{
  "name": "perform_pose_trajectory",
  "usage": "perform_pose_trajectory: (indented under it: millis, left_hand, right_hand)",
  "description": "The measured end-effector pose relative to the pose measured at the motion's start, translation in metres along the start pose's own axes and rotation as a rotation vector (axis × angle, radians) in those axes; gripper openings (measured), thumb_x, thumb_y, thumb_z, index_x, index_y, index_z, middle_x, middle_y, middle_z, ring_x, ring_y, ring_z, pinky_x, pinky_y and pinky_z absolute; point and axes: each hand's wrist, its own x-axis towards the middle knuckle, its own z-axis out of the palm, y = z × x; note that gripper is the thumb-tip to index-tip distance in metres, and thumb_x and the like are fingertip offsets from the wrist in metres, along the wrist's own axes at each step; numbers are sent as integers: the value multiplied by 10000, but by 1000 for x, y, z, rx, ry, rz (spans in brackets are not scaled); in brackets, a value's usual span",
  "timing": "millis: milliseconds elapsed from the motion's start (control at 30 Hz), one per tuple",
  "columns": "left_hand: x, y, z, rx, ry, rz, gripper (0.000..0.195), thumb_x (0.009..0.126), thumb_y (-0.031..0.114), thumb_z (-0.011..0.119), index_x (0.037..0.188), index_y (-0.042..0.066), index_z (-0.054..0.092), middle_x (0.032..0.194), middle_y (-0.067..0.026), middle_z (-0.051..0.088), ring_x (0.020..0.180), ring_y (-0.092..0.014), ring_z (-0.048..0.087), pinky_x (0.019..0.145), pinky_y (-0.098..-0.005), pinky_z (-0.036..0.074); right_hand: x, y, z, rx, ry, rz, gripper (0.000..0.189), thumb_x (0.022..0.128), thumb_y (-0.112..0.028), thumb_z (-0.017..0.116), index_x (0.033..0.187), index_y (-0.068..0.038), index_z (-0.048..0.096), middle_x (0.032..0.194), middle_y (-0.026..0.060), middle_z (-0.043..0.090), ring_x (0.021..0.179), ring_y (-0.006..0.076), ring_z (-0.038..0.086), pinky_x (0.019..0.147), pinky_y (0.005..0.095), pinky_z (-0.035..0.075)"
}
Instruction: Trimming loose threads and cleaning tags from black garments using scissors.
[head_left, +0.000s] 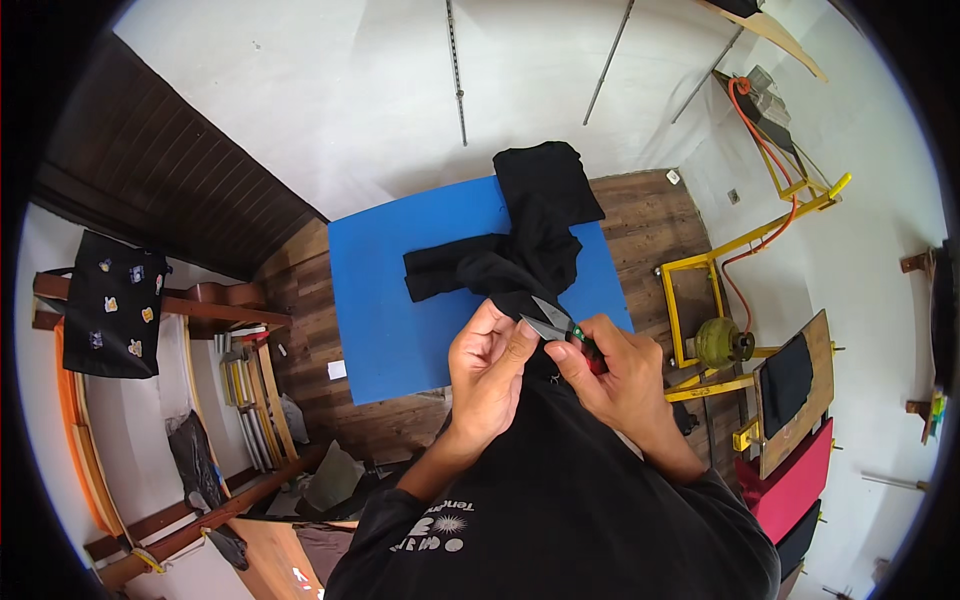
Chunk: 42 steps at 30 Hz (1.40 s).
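Observation:
My right hand (619, 367) grips small thread snips (553, 321) with metal blades and a green and red handle. The blades stand apart against black cloth, their tips close to my left thumb. My left hand (487, 367) pinches the near edge of a black garment (529, 259), which stretches away over a blue tabletop (375, 300). One sleeve-like part of it lies out to the left. Beyond it, a folded black garment (547, 180) rests at the far edge of the tabletop. Whether a thread lies between the blades is too small to tell.
On the right stand a yellow metal frame (675, 315), a green gas cylinder (721, 343) with an orange hose, and boards (817, 390) carrying dark cloth. A rack with a printed black bag (116, 300) and a guitar body (221, 296) are on the left.

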Motion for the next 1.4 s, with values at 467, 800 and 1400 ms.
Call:
perform_pose_trajectory:
  millis: [467,800,1400]
  left_hand:
    - [-1,-1,2,-37,-50,8,131,942,18,536,1067,-17,556,1000,-53,606,938,-95,561,859,-247,444]
    - [-3,-2,-1,4,-9,-11,93,924,19,579,1016,8,572,916,-6,582,849,-43,516,766,-204,413]
    - [0,-3,0,68,-22,12,160,910,16,600,1066,-13,577,988,-43,624,921,-71,552,818,-215,420]
  right_hand:
    - [-1,2,-1,0,19,-32,274,838,-245,722,794,-38,547,538,63,502,422,170,495,418,280,367]
    - [-1,6,1,30,34,-54,243,842,-211,710,764,-40,557,499,65,454,400,166,463,405,284,340]
    - [-2,11,-2,18,36,-33,248,835,-216,720,775,-38,559,513,57,478,402,161,473,408,281,356]
